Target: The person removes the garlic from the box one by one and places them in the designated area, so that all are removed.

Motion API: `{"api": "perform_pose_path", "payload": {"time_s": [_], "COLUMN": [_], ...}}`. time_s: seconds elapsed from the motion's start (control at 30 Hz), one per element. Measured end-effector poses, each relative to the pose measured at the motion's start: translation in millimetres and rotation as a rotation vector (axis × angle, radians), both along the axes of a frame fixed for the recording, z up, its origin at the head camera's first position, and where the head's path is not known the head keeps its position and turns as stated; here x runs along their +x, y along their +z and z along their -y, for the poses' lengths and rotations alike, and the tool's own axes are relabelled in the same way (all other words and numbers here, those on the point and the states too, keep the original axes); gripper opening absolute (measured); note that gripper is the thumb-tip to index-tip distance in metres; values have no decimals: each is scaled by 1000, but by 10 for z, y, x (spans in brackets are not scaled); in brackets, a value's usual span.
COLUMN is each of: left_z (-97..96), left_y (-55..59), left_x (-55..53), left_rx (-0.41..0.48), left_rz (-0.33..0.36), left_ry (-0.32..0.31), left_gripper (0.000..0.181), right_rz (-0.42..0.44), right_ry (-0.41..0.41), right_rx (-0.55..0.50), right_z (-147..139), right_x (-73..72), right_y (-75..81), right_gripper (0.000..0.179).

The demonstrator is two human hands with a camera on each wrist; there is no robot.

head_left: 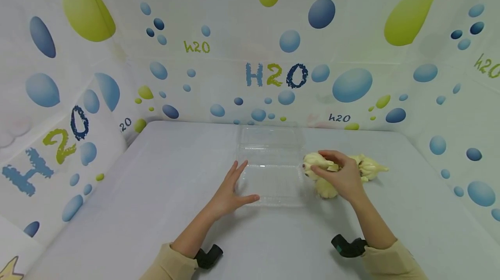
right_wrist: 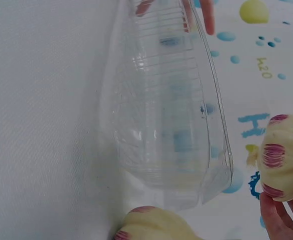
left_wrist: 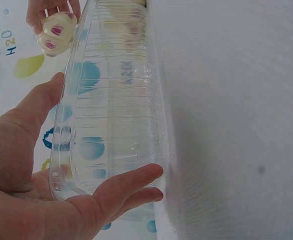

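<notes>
A clear plastic clamshell container lies in the middle of the table, its lid folded back toward the wall. My left hand is at the container's left end with fingers and thumb spread; in the left wrist view the thumb and fingers frame the clear wall. To the right of the container, my right hand pinches a garlic bulb, cream with purple streaks in the right wrist view. Directly beneath it on the table is another garlic bulb.
More garlic lies behind the right hand, partly hidden by it. A white cloth covers the table. Patterned sheets with blue and green drops and "H2O" lettering rise at the back and sides. Black wrist devices sit beside both sleeves.
</notes>
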State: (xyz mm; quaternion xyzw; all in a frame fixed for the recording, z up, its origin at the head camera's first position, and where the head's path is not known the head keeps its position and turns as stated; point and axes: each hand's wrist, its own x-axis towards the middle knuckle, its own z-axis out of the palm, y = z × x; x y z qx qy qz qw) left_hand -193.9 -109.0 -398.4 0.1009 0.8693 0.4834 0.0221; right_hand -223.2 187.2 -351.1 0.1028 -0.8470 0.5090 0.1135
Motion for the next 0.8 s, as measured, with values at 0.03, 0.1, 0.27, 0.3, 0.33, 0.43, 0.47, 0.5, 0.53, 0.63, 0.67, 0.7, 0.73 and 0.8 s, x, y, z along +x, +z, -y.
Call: {"api": "perform_pose_path", "payload": {"time_s": [0.03, 0.1, 0.27, 0.3, 0.33, 0.43, 0.47, 0.5, 0.53, 0.63, 0.67, 0.7, 0.73, 0.8], "left_z": [0, 1, 3, 3, 3, 3, 3, 2, 2, 0, 1, 1, 2, 3], "left_y": [0, 3, 19, 20, 23, 27, 28, 29, 29, 24, 20, 17, 15, 13], "left_x": [-1, 0, 10, 12, 14, 18, 18, 19, 20, 19, 17, 15, 14, 13], "left_rx": [0, 1, -3, -2, -2, 2, 3, 4, 3, 2, 0, -1, -2, -2], "left_rz": [-1, -4, -14, -13, -10, -4, -1, 1, 1, -1, -3, -5, -7, -11], "left_ry": [0, -2, -6, -6, -5, -5, -5, -5, -6, -6, -5, -5, -4, -4], "left_gripper": [94, 94, 93, 93, 93, 93, 93, 93, 93, 93, 93, 93, 93, 93], "right_rz": [4, 22, 37, 37, 35, 22, 16, 5, -5, -32, -34, -36, -43, -64], "right_ry": [-8, -26, -68, -76, -82, -100, -105, -109, -124, -133, -130, -127, -137, -155], "right_rx": [6, 16, 23, 24, 22, 25, 27, 39, 32, -3, -5, -10, -24, 2], "right_z": [-15, -46, -130, -149, -167, -235, -262, -293, -329, -496, -567, -648, -730, -895], "right_x": [3, 13, 48, 55, 62, 64, 58, 49, 26, -94, -153, -220, -298, -446], "right_y": [5, 21, 60, 65, 69, 58, 48, 36, -4, -187, -266, -359, -476, -691], "right_gripper": [46, 47, 48, 48, 48, 48, 48, 49, 47, 45, 46, 46, 46, 47]}}
